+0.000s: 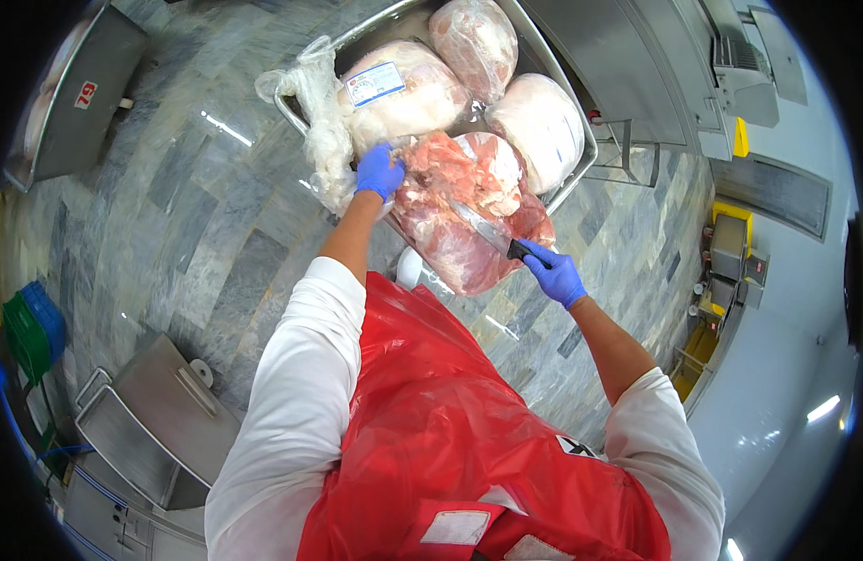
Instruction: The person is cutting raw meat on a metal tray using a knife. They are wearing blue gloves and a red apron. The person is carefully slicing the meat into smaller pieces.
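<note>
A large piece of raw pink meat (441,238) lies at the near edge of a metal bin, partly over its rim. My left hand (380,171), in a blue glove, grips the meat's upper left edge; its fingertips are partly hidden. In my gloved right hand (555,274) is a knife (484,229) with a dark handle. Its blade points up and left, resting on or just above the meat; contact is unclear. Crumpled clear plastic (324,122) hangs over the bin's left rim, beside my left hand.
The metal bin (581,117) also holds several wrapped meat pieces, one with a white and blue label (373,84). A grey metal tub (81,93) stands far left, a metal cart (160,411) lower left. Metal cabinets (628,65) rise behind the bin's right side.
</note>
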`<state>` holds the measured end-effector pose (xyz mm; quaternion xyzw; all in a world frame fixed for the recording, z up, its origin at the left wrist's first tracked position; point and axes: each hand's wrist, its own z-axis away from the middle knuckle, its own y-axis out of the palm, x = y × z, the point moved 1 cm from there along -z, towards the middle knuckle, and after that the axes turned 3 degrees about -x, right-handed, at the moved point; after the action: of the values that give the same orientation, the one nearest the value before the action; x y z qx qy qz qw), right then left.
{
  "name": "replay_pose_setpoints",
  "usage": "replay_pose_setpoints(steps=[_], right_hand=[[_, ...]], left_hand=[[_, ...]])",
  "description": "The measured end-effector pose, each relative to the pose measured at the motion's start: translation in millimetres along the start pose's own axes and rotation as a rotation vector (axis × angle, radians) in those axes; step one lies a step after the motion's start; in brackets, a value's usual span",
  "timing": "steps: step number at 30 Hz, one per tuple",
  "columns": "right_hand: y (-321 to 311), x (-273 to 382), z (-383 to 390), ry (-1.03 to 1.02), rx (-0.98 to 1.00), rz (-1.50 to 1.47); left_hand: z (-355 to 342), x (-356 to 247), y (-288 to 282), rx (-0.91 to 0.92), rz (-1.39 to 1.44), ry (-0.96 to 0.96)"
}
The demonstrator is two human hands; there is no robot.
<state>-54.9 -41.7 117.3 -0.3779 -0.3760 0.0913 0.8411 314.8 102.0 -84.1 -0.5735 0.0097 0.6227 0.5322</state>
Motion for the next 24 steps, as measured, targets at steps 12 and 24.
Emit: replay_pose_setpoints(steps=[12,24], right_hand=[[-1,20,4,0.04,-0.004,-0.027],[16,99,9,-0.105,-0.058,0.703]], left_hand=[[-2,0,8,-0.086,-0.013,-0.106],[0,-6,4,-0.032,-0.052,-0.052]])
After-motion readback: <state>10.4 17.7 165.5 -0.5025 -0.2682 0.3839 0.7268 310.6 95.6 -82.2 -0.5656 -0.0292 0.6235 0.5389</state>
